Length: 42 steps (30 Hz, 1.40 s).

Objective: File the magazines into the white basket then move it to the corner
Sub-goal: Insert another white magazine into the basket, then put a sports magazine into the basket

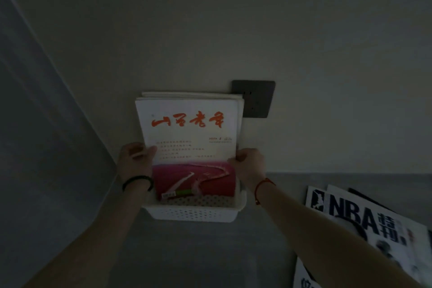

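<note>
A white perforated basket [191, 213] stands on the grey surface against the wall. Several magazines stand upright in it; the front one [189, 128] has a white cover with red brush lettering and a pink-red picture at the bottom. My left hand [135, 159] grips the left edge of that stack, thumb on the front cover. My right hand [247, 162] grips the right edge, fingers curled round it. Both wrists wear a cord band.
A dark wall socket plate [256, 98] sits on the wall behind the magazines' upper right corner. Loose magazines with "NBA" covers [364, 224] lie on the grey surface at the right. A wall or panel slopes in from the left.
</note>
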Each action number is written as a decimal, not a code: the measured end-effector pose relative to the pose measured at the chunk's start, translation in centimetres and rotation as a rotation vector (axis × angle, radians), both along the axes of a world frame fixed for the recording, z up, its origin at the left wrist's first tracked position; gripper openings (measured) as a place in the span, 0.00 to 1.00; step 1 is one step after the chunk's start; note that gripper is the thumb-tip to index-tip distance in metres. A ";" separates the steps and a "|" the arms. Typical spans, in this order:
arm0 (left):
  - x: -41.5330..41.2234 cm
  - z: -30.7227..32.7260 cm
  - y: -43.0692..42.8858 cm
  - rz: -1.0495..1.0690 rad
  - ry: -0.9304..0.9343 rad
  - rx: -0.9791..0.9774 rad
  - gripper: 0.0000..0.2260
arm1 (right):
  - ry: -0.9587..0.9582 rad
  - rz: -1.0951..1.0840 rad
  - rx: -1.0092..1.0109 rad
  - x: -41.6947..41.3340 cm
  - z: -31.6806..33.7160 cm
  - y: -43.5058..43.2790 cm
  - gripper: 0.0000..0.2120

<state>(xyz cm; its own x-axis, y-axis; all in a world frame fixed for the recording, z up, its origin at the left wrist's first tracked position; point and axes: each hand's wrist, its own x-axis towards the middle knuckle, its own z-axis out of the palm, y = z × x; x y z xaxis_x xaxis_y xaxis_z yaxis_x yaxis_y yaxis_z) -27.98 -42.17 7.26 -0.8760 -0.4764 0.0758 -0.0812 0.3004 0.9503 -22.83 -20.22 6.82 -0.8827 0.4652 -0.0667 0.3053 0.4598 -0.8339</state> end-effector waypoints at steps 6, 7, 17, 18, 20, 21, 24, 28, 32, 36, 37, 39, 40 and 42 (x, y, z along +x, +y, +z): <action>6.8 -1.5 3.2 -0.214 0.123 0.155 0.13 | 0.129 0.063 -0.260 10.0 -2.1 1.8 0.19; 9.2 -2.1 4.4 -0.300 0.104 0.112 0.13 | 0.117 0.065 -0.197 12.7 -3.1 3.0 0.21; 26.7 -8.6 18.6 -0.796 -0.477 0.114 0.26 | -0.444 0.203 0.268 32.8 -7.9 15.5 0.49; 27.0 -8.4 19.4 -0.834 -0.513 0.100 0.26 | -0.481 0.224 0.279 33.7 -8.3 15.9 0.51; 27.0 -8.3 20.8 -0.874 -0.528 0.102 0.26 | -0.533 0.282 0.333 34.7 -8.8 16.3 0.52; 27.0 -8.3 21.3 -0.867 -0.536 0.087 0.26 | -0.548 0.309 0.370 34.9 -8.8 16.4 0.51; 26.9 -8.3 21.8 -0.809 -0.598 0.059 0.24 | -0.549 0.339 0.400 35.0 -8.4 16.6 0.50; 26.7 -8.0 21.9 -0.759 -0.576 -0.076 0.13 | -0.468 0.354 0.331 35.7 -8.1 17.8 0.46; 27.5 -7.0 24.0 -0.859 -0.565 -0.081 0.16 | -0.374 0.305 0.115 36.5 -8.0 19.1 0.37; 28.2 -6.7 25.3 -0.878 -0.542 -0.001 0.23 | -0.070 -0.028 -0.139 36.7 -7.4 19.9 0.28; 28.4 -6.6 25.3 -0.884 -0.490 0.021 0.20 | -0.031 -0.152 -0.194 36.4 -7.2 20.4 0.29; 29.1 -5.7 24.8 -0.900 -0.407 0.123 0.14 | -0.044 -0.300 -0.298 35.1 -6.5 21.5 0.34; 29.4 -5.1 24.5 -0.917 -0.372 0.180 0.14 | -0.057 -0.328 -0.369 34.3 -6.0 22.1 0.37; 29.8 -3.7 23.5 -0.919 -0.311 0.255 0.14 | -0.084 -0.314 -0.522 32.3 -4.7 22.9 0.40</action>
<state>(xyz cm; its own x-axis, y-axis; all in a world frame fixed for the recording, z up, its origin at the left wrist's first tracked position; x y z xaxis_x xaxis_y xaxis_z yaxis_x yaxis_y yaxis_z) 1.80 -18.72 3.58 -0.8757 0.4250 -0.2294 -0.1756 0.1621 0.9710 9.47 2.70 2.15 -0.6905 0.5895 -0.4192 0.4343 -0.1256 -0.8920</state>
